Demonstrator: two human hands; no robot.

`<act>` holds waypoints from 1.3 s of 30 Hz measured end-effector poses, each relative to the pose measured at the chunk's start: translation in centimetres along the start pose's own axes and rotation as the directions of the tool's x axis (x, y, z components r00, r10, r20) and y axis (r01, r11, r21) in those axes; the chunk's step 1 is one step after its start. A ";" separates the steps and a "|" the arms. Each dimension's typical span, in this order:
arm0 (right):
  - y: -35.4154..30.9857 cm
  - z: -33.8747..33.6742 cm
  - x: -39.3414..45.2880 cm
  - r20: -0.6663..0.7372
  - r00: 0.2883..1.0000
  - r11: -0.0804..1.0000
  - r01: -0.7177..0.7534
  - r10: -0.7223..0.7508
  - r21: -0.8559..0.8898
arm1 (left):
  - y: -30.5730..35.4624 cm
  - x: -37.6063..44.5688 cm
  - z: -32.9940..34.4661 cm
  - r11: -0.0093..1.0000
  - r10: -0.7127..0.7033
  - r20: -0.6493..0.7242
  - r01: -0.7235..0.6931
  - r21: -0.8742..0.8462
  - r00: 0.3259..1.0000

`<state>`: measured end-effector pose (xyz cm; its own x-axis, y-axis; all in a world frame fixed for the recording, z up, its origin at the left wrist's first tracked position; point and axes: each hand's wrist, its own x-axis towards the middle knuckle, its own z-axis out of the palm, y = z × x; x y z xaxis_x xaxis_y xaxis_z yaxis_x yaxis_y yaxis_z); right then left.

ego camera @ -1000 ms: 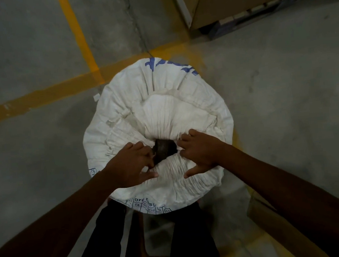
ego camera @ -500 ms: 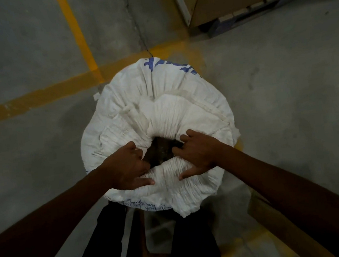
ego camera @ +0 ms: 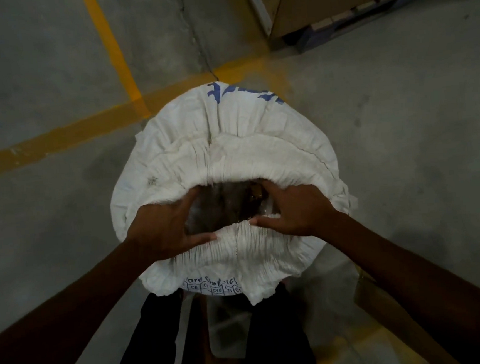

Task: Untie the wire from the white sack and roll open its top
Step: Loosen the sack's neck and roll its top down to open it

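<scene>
The white sack (ego camera: 246, 140) with blue print stands upright on the floor just in front of me. Its pleated top is gathered around a dark mouth (ego camera: 223, 206) in which brown contents show. My left hand (ego camera: 164, 229) grips the left side of the mouth's rim, fingers inside and thumb on the near pleats. My right hand (ego camera: 293, 209) grips the right side of the rim the same way. No wire is visible.
The concrete floor carries yellow painted lines (ego camera: 111, 56). Cardboard boxes on a pallet (ego camera: 333, 2) stand at the far right. My dark trouser legs (ego camera: 160, 342) are just behind the sack. A wooden board edge (ego camera: 389, 314) lies at the lower right.
Both hands have pulled apart, left hand leftward and right hand rightward. The sack's mouth has widened from a small dark hole to a broad opening.
</scene>
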<state>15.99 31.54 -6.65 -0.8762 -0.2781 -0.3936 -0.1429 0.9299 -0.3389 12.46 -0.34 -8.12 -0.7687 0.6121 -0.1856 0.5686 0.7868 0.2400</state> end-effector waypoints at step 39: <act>-1.0 0.8 -3.5 0.387 0.793 0.822 0.553 -0.470 -0.136 | 1.5 -1.5 2.5 0.884 0.425 0.302 -0.320 -0.341 0.854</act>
<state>19.58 31.35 -5.59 -0.4500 -0.7508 -0.4835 -0.6650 0.6431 -0.3797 15.24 0.13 -9.86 -0.3262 0.8805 -0.3439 0.6484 0.4732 0.5964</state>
